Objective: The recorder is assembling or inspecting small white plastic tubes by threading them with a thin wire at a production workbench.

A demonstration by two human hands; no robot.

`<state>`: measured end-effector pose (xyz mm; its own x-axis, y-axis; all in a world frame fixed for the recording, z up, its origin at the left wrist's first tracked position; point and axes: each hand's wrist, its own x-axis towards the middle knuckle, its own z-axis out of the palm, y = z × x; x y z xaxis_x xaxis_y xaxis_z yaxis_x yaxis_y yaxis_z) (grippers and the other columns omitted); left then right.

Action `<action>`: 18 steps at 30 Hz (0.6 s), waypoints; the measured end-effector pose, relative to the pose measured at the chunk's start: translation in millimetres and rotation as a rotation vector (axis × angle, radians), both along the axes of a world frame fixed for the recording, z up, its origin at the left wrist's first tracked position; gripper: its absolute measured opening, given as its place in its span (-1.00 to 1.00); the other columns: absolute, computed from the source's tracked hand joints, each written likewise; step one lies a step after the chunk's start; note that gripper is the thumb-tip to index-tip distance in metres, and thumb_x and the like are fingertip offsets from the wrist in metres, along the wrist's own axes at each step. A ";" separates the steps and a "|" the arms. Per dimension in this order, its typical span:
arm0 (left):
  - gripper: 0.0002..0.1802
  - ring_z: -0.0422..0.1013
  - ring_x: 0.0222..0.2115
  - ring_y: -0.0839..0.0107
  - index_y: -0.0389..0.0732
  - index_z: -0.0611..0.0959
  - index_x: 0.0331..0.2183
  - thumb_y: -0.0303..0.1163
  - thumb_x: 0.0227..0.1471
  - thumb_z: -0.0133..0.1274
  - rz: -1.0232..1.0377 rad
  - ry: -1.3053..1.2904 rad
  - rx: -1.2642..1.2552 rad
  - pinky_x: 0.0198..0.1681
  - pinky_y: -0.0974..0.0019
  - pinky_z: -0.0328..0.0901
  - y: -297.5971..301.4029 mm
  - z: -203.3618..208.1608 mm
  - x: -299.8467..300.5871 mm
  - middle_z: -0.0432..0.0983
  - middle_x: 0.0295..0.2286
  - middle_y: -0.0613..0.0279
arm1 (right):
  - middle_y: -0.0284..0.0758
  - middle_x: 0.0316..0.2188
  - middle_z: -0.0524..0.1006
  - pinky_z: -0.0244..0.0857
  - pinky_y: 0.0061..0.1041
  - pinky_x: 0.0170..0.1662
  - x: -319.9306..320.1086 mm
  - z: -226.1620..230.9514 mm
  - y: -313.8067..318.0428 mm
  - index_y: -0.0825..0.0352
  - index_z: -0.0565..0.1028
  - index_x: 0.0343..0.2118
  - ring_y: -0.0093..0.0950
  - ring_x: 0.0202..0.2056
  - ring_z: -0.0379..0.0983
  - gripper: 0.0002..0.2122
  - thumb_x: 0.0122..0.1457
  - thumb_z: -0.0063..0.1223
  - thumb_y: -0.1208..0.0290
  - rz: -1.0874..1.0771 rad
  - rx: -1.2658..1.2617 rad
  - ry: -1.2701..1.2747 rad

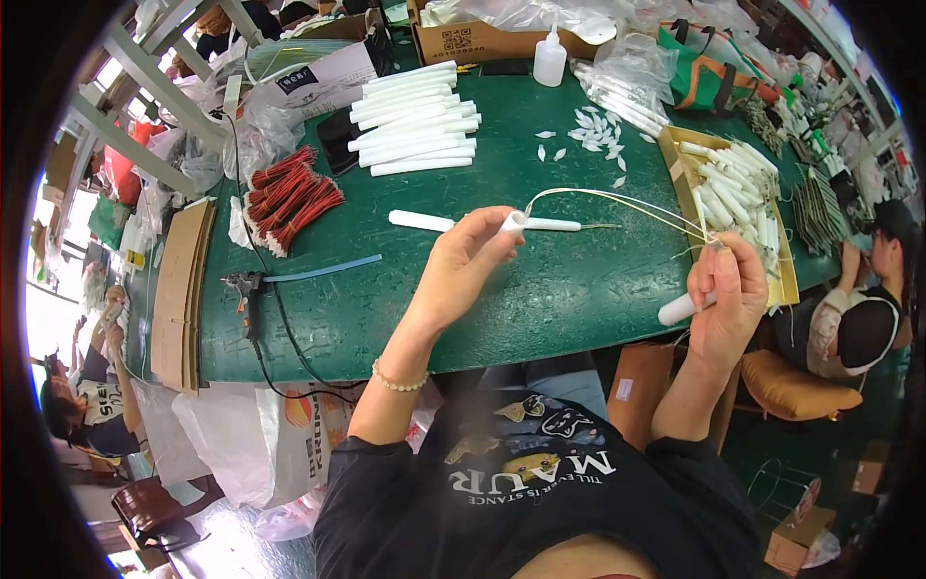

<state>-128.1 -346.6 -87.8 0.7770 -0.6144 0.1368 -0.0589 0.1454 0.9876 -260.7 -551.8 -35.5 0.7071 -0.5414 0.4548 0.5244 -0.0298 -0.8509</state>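
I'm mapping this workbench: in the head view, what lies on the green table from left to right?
Flat cardboard stack → glue gun → red wire bundles → pile of white tubes → left hand → scattered white caps → right hand

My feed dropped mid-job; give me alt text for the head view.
Over a green table, the left hand holds a white tube joined by thin wires to the right hand, which grips another white tube. Stacked white tubes and red wire bundles lie beyond.

I'm in an assembly workshop: green workbench (540,299) under my fingers, stacked white tubes (415,121) beyond them, red wire bundles (289,198) further left.
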 end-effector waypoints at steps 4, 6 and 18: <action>-0.70 0.31 -0.39 0.55 -0.29 0.42 -0.18 -0.34 0.06 -0.09 -0.006 0.002 -0.001 -0.24 0.47 0.25 2.2 -1.3 -0.5 0.41 -0.40 0.27 | -0.45 -0.66 0.25 -0.07 -0.78 -0.69 0.1 -1.5 1.4 0.48 0.41 -0.34 -0.75 -0.70 0.08 -0.85 0.09 -0.09 0.49 0.028 -0.016 0.005; -0.70 0.31 -0.39 0.55 -0.29 0.43 -0.18 -0.34 0.06 -0.09 -0.006 0.005 0.000 -0.24 0.47 0.25 2.0 -0.7 1.9 0.41 -0.40 0.27 | -0.45 -0.64 0.26 -0.07 -0.78 -0.68 2.7 -2.1 -0.3 0.49 0.41 -0.34 -0.75 -0.70 0.08 -0.85 0.08 -0.09 0.50 0.046 -0.030 -0.001; -0.69 0.23 -0.52 0.64 -0.27 0.38 -0.13 -0.49 0.02 -0.13 -0.078 -0.263 0.291 -0.43 0.54 0.19 -1.7 13.7 22.9 0.34 -0.51 0.36 | -0.46 -0.57 0.33 0.10 -0.74 -0.53 52.7 -8.1 -22.6 0.38 0.48 -0.44 -0.71 -0.58 0.22 -0.93 0.02 -0.03 0.54 0.113 -0.665 0.450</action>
<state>-105.3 -348.3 -74.1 0.6883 -0.7126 0.1360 -0.3147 -0.1243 0.9410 -208.0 -574.4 -43.6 0.9332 -0.1724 0.3152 0.1662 -0.5707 -0.8042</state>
